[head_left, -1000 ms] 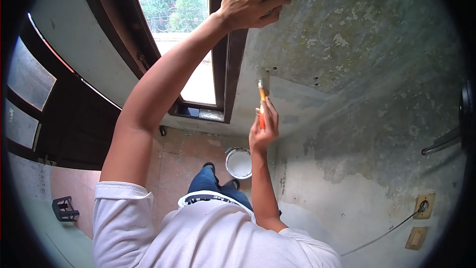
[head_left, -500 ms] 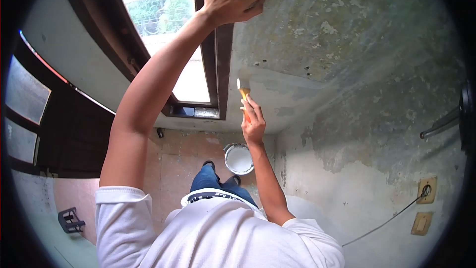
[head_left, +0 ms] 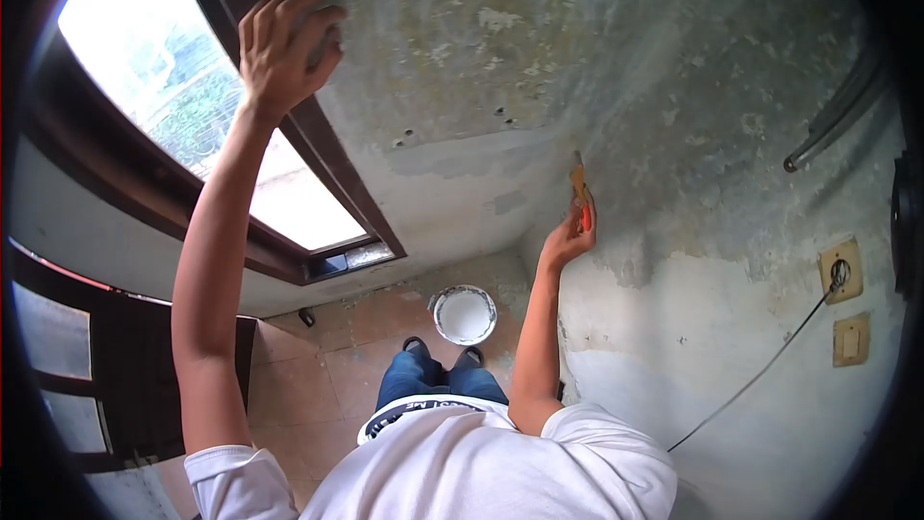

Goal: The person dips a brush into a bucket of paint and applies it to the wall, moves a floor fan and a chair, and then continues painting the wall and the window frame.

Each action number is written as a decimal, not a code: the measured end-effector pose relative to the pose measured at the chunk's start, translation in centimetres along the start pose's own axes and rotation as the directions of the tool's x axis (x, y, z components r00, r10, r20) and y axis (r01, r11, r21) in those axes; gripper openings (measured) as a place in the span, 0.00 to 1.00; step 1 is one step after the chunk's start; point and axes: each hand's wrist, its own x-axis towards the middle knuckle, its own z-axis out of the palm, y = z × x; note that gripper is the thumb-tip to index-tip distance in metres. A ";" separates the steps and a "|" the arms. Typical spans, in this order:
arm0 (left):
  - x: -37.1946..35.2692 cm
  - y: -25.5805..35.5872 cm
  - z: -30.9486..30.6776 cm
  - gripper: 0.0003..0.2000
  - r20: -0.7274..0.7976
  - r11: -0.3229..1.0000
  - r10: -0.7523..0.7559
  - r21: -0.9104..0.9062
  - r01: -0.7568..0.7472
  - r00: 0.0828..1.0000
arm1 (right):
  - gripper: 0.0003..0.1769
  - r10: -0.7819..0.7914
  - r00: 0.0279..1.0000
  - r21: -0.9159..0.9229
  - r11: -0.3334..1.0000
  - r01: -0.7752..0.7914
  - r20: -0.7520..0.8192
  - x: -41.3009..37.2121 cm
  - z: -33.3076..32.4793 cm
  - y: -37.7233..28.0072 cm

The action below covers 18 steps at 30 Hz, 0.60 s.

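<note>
My right hand (head_left: pixel 570 237) is closed around the handle of a paintbrush (head_left: pixel 577 179) with a yellow and red-orange handle. The brush points upward, its bristle end right at the patchy wall (head_left: pixel 452 169) near the corner. Raised high at the left, my left hand (head_left: pixel 289 46) rests across the edge of the dark brown window frame (head_left: pixel 332 159), its fingers spread toward the wall and holding nothing. A lighter coated band runs along the wall below a greenish, flaking area. On the floor by my feet stands a bucket of white paint (head_left: pixel 465 316).
A yellowed socket (head_left: pixel 841 272) with a plugged-in cable (head_left: pixel 756 377) sits on the right wall, above a switch (head_left: pixel 851 339). A dark bar-like object (head_left: pixel 833 120) juts out at the upper right. Dark-framed panes (head_left: pixel 53 332) stand at the lower left.
My view has turned to the right. My right hand has carried the brush from beside the window frame across to the wall corner. My left hand stays up by the frame.
</note>
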 end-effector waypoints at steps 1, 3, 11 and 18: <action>-0.1 0.0 0.1 0.14 0.012 1.000 -0.007 0.011 0.006 1.000 | 0.16 0.005 1.000 -0.020 1.000 -0.006 -0.024 0.4 -0.3 0.5; 0.0 0.1 0.1 0.14 0.012 1.000 -0.011 0.010 0.011 1.000 | 0.16 0.010 0.995 -0.124 0.992 0.003 0.098 -1.2 -0.6 5.5; 0.2 0.5 0.1 0.13 0.002 1.000 -0.004 0.007 0.004 1.000 | 0.16 -0.010 0.720 0.048 0.998 -0.032 0.694 -13.8 3.8 -3.0; 0.0 0.2 -0.1 0.13 0.012 1.000 -0.012 0.028 0.011 1.000 | 0.09 0.080 0.908 -0.011 0.996 -0.083 0.412 -5.6 3.1 2.0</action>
